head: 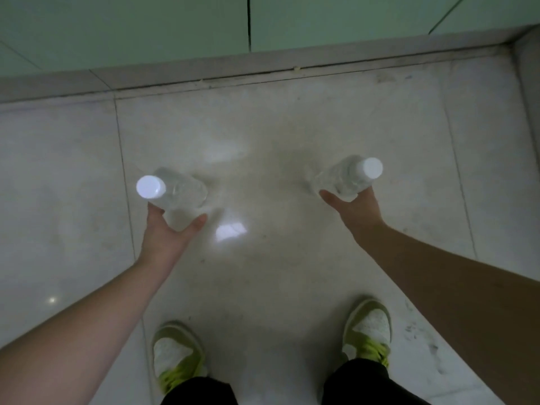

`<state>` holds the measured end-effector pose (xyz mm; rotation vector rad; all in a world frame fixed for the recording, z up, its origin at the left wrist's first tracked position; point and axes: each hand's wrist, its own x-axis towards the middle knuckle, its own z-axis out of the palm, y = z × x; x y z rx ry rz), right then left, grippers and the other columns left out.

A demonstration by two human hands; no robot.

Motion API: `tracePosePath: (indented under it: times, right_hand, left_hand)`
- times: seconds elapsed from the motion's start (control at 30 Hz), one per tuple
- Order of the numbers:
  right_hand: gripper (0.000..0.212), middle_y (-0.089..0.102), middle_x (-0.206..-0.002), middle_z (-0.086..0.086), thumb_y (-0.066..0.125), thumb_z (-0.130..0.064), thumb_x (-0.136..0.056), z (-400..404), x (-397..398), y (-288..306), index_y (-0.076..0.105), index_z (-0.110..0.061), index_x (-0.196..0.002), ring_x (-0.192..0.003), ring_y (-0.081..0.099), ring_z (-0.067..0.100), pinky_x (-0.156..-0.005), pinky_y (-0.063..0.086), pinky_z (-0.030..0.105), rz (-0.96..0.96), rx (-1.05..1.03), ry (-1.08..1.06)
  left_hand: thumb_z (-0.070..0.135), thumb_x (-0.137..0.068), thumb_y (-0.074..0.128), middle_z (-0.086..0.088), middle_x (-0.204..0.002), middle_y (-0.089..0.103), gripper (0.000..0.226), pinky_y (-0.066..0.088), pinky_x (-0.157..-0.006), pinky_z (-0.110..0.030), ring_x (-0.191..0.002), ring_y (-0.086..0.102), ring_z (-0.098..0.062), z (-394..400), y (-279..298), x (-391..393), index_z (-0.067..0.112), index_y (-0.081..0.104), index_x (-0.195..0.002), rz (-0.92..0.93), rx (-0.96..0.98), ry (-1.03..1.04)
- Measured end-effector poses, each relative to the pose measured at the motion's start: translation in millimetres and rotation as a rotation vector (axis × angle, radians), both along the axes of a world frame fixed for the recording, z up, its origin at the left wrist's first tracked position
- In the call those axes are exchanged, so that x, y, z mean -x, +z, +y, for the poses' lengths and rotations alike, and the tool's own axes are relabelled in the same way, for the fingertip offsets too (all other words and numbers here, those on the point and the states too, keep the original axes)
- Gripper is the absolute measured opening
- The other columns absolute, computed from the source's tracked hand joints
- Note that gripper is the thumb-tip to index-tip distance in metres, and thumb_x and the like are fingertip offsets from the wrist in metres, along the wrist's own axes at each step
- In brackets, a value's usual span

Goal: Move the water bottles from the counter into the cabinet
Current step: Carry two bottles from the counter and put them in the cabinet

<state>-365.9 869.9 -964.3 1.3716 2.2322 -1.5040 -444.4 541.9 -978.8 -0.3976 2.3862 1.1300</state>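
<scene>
I look straight down at the floor. My left hand (166, 232) grips a clear water bottle (181, 194) with a white cap, held upright above the tiles. My right hand (355, 210) grips a second clear water bottle (344, 178), also white-capped, tilted a little to the right. Both bottles are held out in front of me at about the same height, well apart from each other. The pale green cabinet doors (146, 27) run along the top of the view, shut, with a dark seam between two of them. No counter is in sight.
A grey plinth (204, 70) runs under the cabinet doors. Glossy pale floor tiles (277, 258) fill the view, with light glare between my hands. My two feet in white and green shoes (175, 355) stand at the bottom. A wall corner sits at the upper right.
</scene>
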Motion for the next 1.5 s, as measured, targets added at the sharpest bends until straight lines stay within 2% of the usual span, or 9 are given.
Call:
tracePosePath:
  times: [0.13, 0.2, 0.43, 0.6, 0.83, 1.03, 1.23, 1.4, 1.5]
  right_hand:
    - [0.071, 0.061, -0.116, -0.005, 0.086, -0.031, -0.070, 2, 5, -14, 0.051, -0.017, -0.131, -0.105, 0.057, 0.014, -0.089, 0.044, 0.027, -0.061, -0.050, -0.005]
    - [0.068, 0.066, -0.116, 0.001, 0.086, -0.034, -0.069, 4, 5, -9, 0.056, -0.015, -0.127, -0.103, 0.061, 0.019, -0.088, 0.047, 0.030, -0.093, -0.092, 0.005]
    - [0.054, 0.067, -0.112, 0.006, 0.077, -0.040, -0.078, -10, -33, 76, 0.059, -0.015, -0.123, -0.099, 0.061, 0.025, -0.084, 0.044, 0.031, -0.305, -0.063, 0.284]
    - [0.043, 0.072, -0.102, -0.007, 0.077, -0.040, -0.076, -30, -77, 192, 0.064, -0.027, -0.115, -0.096, 0.066, 0.014, -0.087, 0.049, 0.034, -0.262, 0.156, 0.355]
    - [0.057, 0.075, -0.097, -0.005, 0.073, -0.056, -0.064, -74, -108, 394, 0.063, -0.024, -0.111, -0.089, 0.071, 0.009, -0.089, 0.056, 0.044, -0.252, 0.353, 0.489]
    - [0.061, 0.074, -0.108, 0.002, 0.073, -0.056, -0.072, -115, -126, 568, 0.059, -0.018, -0.119, -0.098, 0.071, 0.018, -0.091, 0.055, 0.048, -0.112, 0.514, 0.459]
    - [0.052, 0.073, -0.110, 0.007, 0.068, -0.042, -0.079, -128, -131, 684, 0.061, -0.012, -0.121, -0.100, 0.070, 0.023, -0.088, 0.057, 0.038, 0.090, 0.598, 0.367]
    - [0.049, 0.071, -0.108, 0.017, 0.068, -0.040, -0.077, -130, -115, 739, 0.062, -0.009, -0.115, -0.103, 0.066, 0.036, -0.089, 0.053, 0.046, 0.236, 0.663, 0.377]
    - [0.048, 0.073, -0.105, 0.011, 0.067, -0.038, -0.079, -122, -107, 761, 0.062, -0.007, -0.116, -0.101, 0.067, 0.034, -0.089, 0.053, 0.045, 0.301, 0.731, 0.361]
  left_hand:
    - [0.031, -0.069, 0.087, -0.005, -0.130, 0.061, 0.079, 0.040, -0.099, -0.019, -0.118, 0.058, -0.018, 5, -17, 31, 0.010, 0.050, -0.135, 0.031, -0.074, 0.076]
    - [0.041, -0.059, 0.089, -0.006, -0.120, 0.068, 0.078, 0.046, -0.100, -0.028, -0.111, 0.064, -0.020, 4, -16, 41, 0.010, 0.060, -0.124, 0.024, -0.076, 0.109]
    - [0.033, -0.068, 0.087, -0.003, -0.104, 0.068, 0.060, 0.042, -0.074, -0.025, -0.090, 0.062, -0.017, 11, 64, 6, 0.010, 0.058, -0.115, -0.021, 0.128, -0.075]
    - [0.057, -0.056, 0.079, 0.008, -0.097, 0.074, 0.065, 0.052, -0.078, -0.028, -0.089, 0.069, -0.011, 7, 175, -54, 0.024, 0.064, -0.109, -0.222, -0.046, -0.063]
    - [0.040, -0.074, 0.081, 0.010, -0.092, 0.073, 0.033, 0.051, -0.073, -0.015, -0.084, 0.069, 0.000, 15, 393, -111, 0.027, 0.064, -0.099, -0.398, -0.330, -0.036]
    - [0.080, -0.058, 0.066, 0.006, -0.097, 0.074, 0.072, 0.052, -0.088, -0.036, -0.091, 0.070, -0.012, 14, 574, -137, 0.027, 0.062, -0.108, -0.412, -0.488, -0.047]
    - [0.046, -0.076, 0.074, -0.006, -0.095, 0.069, 0.039, 0.051, -0.076, -0.027, -0.084, 0.065, -0.021, 1, 701, -135, 0.020, 0.059, -0.101, -0.392, -0.615, -0.066]
    - [0.046, -0.068, 0.082, 0.004, -0.117, 0.071, 0.064, 0.047, -0.093, -0.034, -0.110, 0.064, -0.013, -10, 763, -140, 0.027, 0.058, -0.124, -0.284, -0.608, -0.025]
    - [0.036, -0.079, 0.075, -0.004, -0.113, 0.072, 0.049, 0.055, -0.082, -0.029, -0.102, 0.068, -0.016, -10, 788, -154, 0.020, 0.061, -0.122, -0.180, -0.652, 0.109]
